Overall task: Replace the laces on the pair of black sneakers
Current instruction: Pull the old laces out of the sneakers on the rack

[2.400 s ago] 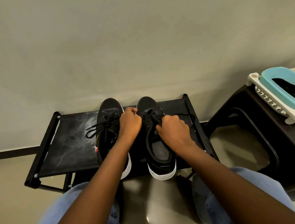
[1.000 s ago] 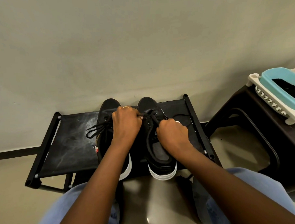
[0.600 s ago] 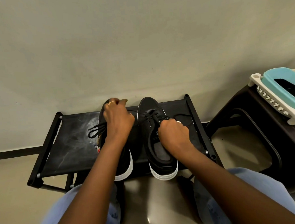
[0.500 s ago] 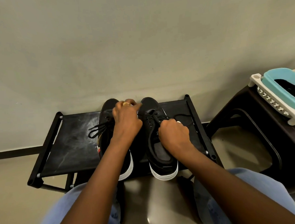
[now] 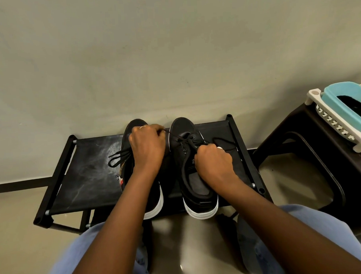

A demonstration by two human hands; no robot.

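Beige floor runs under a low black rack [image 5: 82, 172] set against a plain wall. Nearest, denim knees frame both forearms reaching toward twelve o'clock. Two sneakers sit side by side on the rack, heels toward the person: the right sneaker [image 5: 188, 157] at centre, the left sneaker [image 5: 132, 151] just beside it at nine o'clock. The right hand [image 5: 215, 163] is fisted on a lace [image 5: 189, 141] over the right sneaker's tongue. The left hand [image 5: 148, 146] pinches the lace's other end, taut, above the left sneaker's toe. At three o'clock a dark stool [image 5: 321, 151] carries a teal basin [image 5: 339, 101].
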